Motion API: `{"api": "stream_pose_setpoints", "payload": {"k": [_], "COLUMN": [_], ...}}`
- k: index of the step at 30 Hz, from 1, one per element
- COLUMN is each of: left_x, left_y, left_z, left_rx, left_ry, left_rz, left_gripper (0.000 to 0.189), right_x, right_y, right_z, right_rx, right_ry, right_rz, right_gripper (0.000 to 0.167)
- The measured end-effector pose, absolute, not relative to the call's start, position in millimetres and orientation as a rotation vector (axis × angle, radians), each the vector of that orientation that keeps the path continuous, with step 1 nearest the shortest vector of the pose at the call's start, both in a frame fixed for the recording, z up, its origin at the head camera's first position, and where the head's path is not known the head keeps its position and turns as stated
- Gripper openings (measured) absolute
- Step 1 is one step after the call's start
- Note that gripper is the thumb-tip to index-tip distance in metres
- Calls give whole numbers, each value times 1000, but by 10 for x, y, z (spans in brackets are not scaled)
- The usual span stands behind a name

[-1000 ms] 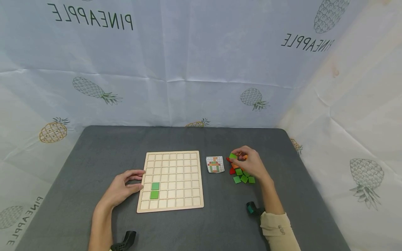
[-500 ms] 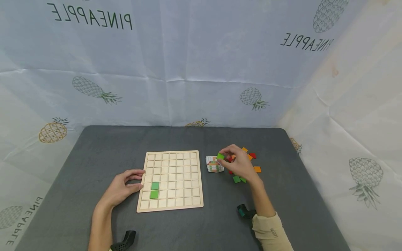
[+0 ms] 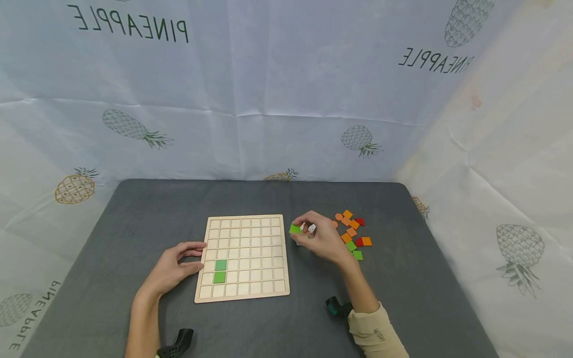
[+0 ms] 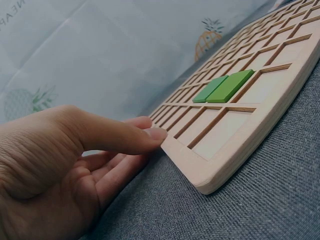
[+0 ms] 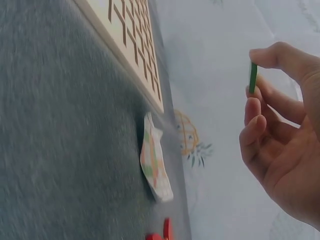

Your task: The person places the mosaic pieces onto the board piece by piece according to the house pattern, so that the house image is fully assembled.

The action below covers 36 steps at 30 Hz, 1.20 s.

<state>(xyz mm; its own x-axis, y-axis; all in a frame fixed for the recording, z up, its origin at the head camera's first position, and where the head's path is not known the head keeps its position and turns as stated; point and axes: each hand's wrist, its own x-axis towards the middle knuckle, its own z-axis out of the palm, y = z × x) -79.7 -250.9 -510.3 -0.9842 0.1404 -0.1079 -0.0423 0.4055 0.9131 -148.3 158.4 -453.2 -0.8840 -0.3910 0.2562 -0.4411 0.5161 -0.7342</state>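
My right hand (image 3: 319, 237) pinches a green square tile (image 3: 294, 228) between thumb and fingertips. It holds the tile in the air by the right edge of the wooden grid board (image 3: 242, 299); in the right wrist view the tile (image 5: 253, 77) appears edge-on. My left hand (image 3: 172, 266) touches the board's left edge with thumb and fingertips, the thumb on the rim in the left wrist view. Two green tiles, a darker one (image 3: 221, 265) and a lighter one (image 3: 219, 277), lie in adjoining cells at the board's lower left.
A small printed pattern card (image 5: 154, 162) lies right of the board, mostly covered by my right hand in the head view. Further right is a loose pile of orange tiles (image 3: 351, 232), red pieces (image 3: 359, 241) and green tiles (image 3: 357, 255). Everything lies on a dark grey table (image 3: 250, 328).
My right hand has lifted the green tile from the pile and carried it left over the card to the board's right edge. The left hand and the board have stayed put.
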Motion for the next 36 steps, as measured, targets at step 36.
{"api": "stream_pose_setpoints", "payload": {"k": [36], "left_x": [-809], "left_y": [-2506], "left_z": [-5093], "left_rx": [70], "left_ry": [2486], "left_rz": [1611], "left_gripper": [58], "right_x": [-1144], "right_y": [494], "right_z": [-4552], "right_rx": [1246], "right_ry": [-2615], "right_rz": [1282], "right_gripper": [24]}}
